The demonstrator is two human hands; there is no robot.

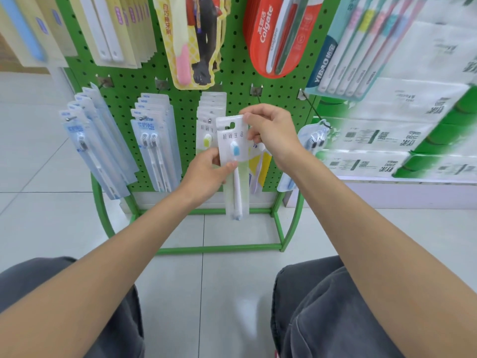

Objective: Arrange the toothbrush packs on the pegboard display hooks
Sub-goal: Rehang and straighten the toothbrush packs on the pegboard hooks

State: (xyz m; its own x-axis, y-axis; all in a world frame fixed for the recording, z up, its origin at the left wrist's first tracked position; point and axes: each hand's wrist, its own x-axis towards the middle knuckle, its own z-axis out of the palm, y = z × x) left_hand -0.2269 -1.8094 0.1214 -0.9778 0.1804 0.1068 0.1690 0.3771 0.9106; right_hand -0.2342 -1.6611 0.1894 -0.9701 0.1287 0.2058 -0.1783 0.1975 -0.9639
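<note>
Mid-frame, held in front of green perforated metal pegboard (232, 78): clear plastic pack of white toothbrush with blue bristles (232, 136), upright. Left grip (206, 174) pinching its left edge; right grip (271, 133) pinching its top right corner.

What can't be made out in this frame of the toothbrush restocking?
Head view:
- Yellow pack: mostly hidden behind the held pack and right hand.
- Hook: its tip is hidden by the right hand.
- Colgate pack: top cut off by the frame edge.
- White paper packs at right: print blurred.
</note>
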